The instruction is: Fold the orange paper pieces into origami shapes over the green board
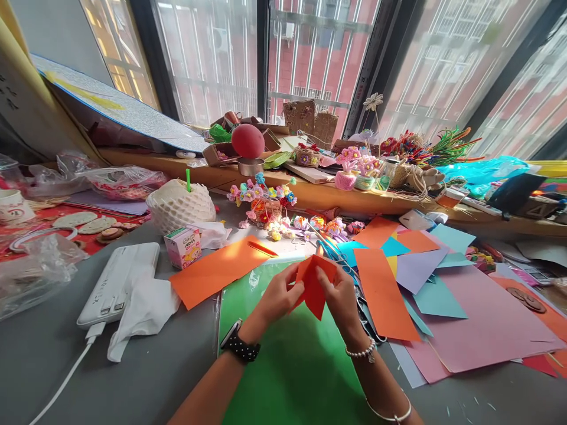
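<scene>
A small folded piece of orange-red paper is held up between both my hands, its crease standing upright and its lower end coming to a point. My left hand pinches its left side between thumb and fingers. On the right side, my right hand grips it with the thumb laid over the front. Below them lies a green cutting mat or folder. A long orange sheet lies to the left with a narrow orange strip on it. Just right of my right hand is another orange strip.
Coloured paper sheets, including a large pink one, spread over the right side. Scissors lie partly under paper. At left are a white power bank with a cable, and a small pink box. Craft flowers stand behind.
</scene>
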Available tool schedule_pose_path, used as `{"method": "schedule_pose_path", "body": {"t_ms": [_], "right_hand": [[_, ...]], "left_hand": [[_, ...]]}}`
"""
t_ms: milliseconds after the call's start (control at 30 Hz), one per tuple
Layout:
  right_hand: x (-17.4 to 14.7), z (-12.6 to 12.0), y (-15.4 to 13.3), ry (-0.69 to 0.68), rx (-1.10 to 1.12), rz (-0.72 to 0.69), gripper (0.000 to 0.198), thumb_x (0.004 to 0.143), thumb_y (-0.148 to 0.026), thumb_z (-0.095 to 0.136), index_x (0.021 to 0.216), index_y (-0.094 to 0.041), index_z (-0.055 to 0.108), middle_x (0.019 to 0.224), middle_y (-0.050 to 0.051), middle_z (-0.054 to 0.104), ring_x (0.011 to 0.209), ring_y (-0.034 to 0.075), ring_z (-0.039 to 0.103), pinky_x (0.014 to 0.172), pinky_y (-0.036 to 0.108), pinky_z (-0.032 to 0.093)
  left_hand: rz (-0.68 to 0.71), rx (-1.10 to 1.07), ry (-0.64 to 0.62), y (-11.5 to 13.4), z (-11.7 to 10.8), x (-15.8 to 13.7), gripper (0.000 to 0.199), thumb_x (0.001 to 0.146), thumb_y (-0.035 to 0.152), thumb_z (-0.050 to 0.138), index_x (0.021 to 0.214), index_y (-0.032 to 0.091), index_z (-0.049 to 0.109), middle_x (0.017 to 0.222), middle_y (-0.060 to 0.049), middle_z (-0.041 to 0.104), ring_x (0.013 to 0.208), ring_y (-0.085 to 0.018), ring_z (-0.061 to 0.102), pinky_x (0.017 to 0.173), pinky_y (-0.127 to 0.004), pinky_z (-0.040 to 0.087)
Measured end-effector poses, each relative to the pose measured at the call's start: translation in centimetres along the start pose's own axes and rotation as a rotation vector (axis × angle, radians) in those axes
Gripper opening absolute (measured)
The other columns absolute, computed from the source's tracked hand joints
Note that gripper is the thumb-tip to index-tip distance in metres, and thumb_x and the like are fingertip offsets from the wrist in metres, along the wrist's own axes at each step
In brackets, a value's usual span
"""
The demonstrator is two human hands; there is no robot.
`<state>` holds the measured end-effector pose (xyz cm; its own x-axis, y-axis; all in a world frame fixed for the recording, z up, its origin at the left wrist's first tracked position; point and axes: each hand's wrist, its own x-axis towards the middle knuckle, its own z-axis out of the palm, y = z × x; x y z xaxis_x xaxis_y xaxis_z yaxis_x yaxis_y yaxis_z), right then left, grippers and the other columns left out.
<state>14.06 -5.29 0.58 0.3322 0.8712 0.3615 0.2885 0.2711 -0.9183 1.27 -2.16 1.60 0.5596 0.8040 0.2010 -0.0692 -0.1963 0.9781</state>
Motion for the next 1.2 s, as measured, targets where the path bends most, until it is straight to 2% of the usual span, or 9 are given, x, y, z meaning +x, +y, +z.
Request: {"method": "schedule_pose_path", "body": {"t_ms": [67,200,300,500,700,900,1200], "right_hand": [[0.0,-0.1,0.2,0.001,-0.040,-0.016,0.022,0.075,-0.030,0.048,0.090,-0.018,0.060,0.085,0.005,0.064,0.075,0.018,0.059,0.066,0.031,0.047],[0.0,-0.2,-0.3,-0.021,-0.140,-0.128,0.020,0.075,-0.025,0.048,0.090,-0.020,0.061,0.089,0.004,0.064,0.080,0.018,0.058,0.071,0.031,0.046],[-0.2,-0.1,-1.0,-0.002,-0.192,-0.178,0.019,0.075,-0.025,0.048,0.088,-0.021,0.062,0.087,0.004,0.065,0.080,0.018,0.058,0.071,0.030,0.046],[-0.6,0.0,-1.8,0.067,-0.230,-0.173,0.017,0.076,-0.028,0.049,0.083,-0.021,0.062,0.083,0.003,0.065,0.078,0.018,0.059,0.071,0.029,0.045],[-0.8,0.3,-2.1,0.071,-0.261,-0.172,0.017,0.077,-0.031,0.048,0.077,-0.021,0.062,0.078,0.003,0.065,0.073,0.017,0.059,0.067,0.028,0.044],[-0.8,0.4,-2.0,0.101,-0.264,-0.152,0.020,0.076,-0.033,0.047,0.074,-0.021,0.063,0.077,0.003,0.065,0.074,0.018,0.059,0.064,0.027,0.044],[-0.6,0.1,-2.1,0.040,-0.174,-0.018,0.024,0.074,-0.039,0.049,0.073,-0.019,0.064,0.074,0.002,0.066,0.068,0.017,0.059,0.058,0.025,0.044]], "left_hand": [[0.032,0.110,0.074,0.1,-0.1,0.0,0.026,0.076,0.026,0.047,0.099,0.015,0.054,0.094,-0.006,0.061,0.084,-0.019,0.057,0.070,-0.030,0.048],[0.119,0.364,0.284,0.5,-0.2,-0.2,0.023,0.075,0.027,0.051,0.095,0.017,0.055,0.087,-0.003,0.061,0.080,-0.017,0.057,0.068,-0.027,0.048],[0.205,0.520,0.356,0.7,-0.2,-0.3,0.014,0.076,0.024,0.049,0.086,0.018,0.058,0.080,-0.002,0.062,0.073,-0.015,0.057,0.067,-0.026,0.046],[0.301,0.668,0.332,0.9,0.0,-0.6,0.015,0.079,0.023,0.045,0.081,0.018,0.059,0.075,-0.002,0.062,0.069,-0.015,0.056,0.065,-0.027,0.044],[0.347,0.687,0.361,0.9,0.2,-0.7,0.014,0.080,0.024,0.045,0.083,0.019,0.058,0.080,-0.002,0.062,0.074,-0.015,0.056,0.068,-0.027,0.043],[0.323,0.696,0.354,0.9,0.4,-0.7,0.014,0.080,0.025,0.044,0.080,0.018,0.057,0.077,-0.002,0.062,0.072,-0.015,0.056,0.066,-0.027,0.043],[0.293,0.654,0.336,1.0,0.0,-0.6,0.013,0.079,0.024,0.045,0.076,0.019,0.057,0.076,-0.002,0.062,0.071,-0.015,0.056,0.065,-0.026,0.042]]}}
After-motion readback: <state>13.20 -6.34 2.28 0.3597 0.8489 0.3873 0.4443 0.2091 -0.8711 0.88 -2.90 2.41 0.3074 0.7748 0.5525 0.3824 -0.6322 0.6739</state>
